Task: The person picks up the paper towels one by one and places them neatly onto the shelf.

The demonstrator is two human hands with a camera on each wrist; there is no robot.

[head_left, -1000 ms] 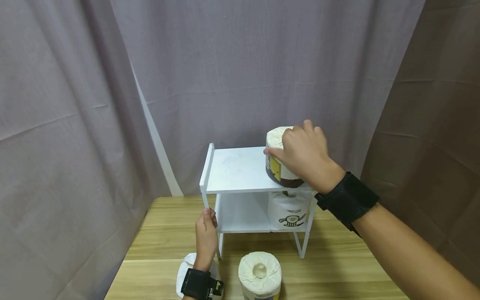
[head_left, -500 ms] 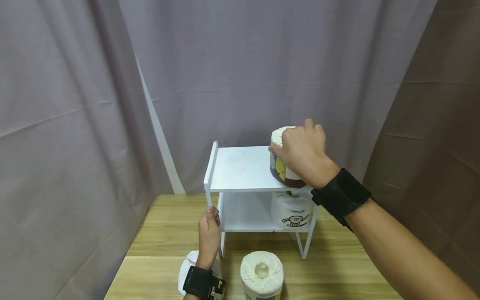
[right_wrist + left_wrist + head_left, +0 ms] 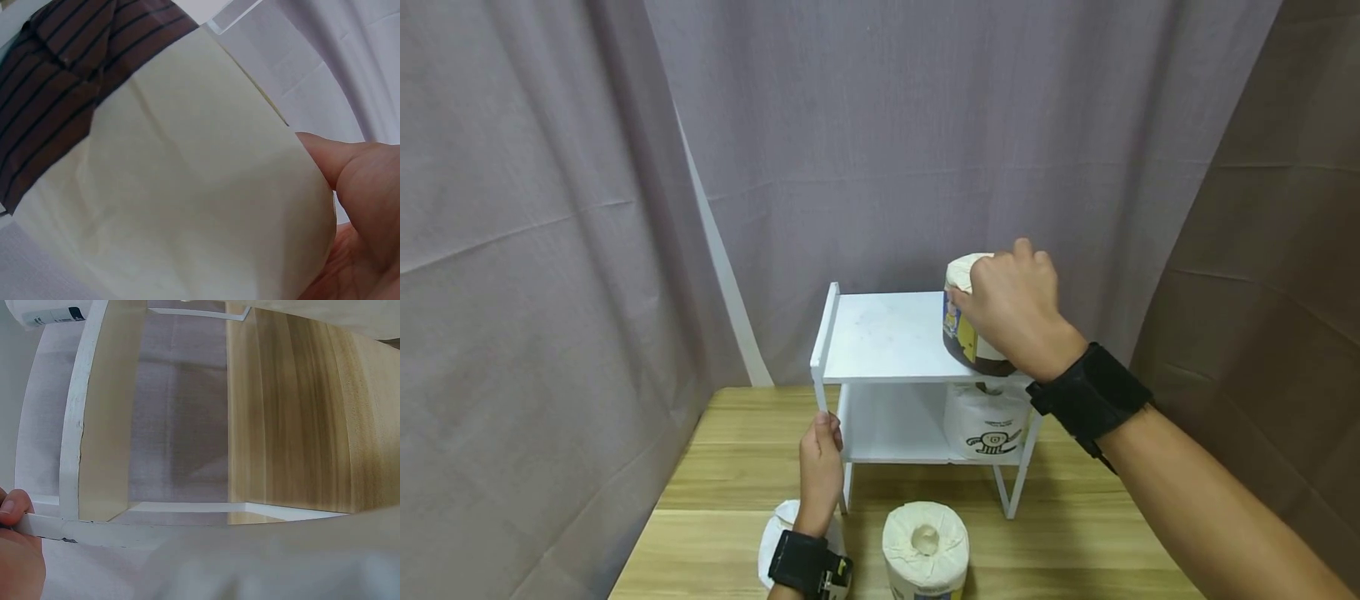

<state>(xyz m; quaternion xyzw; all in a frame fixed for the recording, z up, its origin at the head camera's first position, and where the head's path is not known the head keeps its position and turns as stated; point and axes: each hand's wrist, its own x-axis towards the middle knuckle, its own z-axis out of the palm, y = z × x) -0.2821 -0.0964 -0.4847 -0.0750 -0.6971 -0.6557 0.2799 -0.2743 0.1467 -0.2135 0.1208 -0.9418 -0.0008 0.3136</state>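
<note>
My right hand (image 3: 1011, 304) grips a wrapped toilet roll (image 3: 964, 329) from above at the right end of the top shelf of a small white rack (image 3: 887, 337). In the right wrist view this toilet roll (image 3: 206, 162) shows cream paper and a dark striped band, with the thumb along its side. My left hand (image 3: 822, 462) holds the rack's front left leg, and the left wrist view has its fingers (image 3: 15, 506) pinching the white frame. On the lower shelf, at the right, stands a white roll (image 3: 988, 421) with a cartoon print.
A cream-topped roll (image 3: 925, 546) stands upright on the wooden table (image 3: 722, 500) in front of the rack. Another white roll (image 3: 775, 537) sits partly hidden behind my left wrist. Grey curtains (image 3: 925, 125) hang close behind the rack and along both sides.
The gripped roll has turned slightly and shifted a little right on the top shelf, with my right hand on it. My left hand keeps its hold on the leg.
</note>
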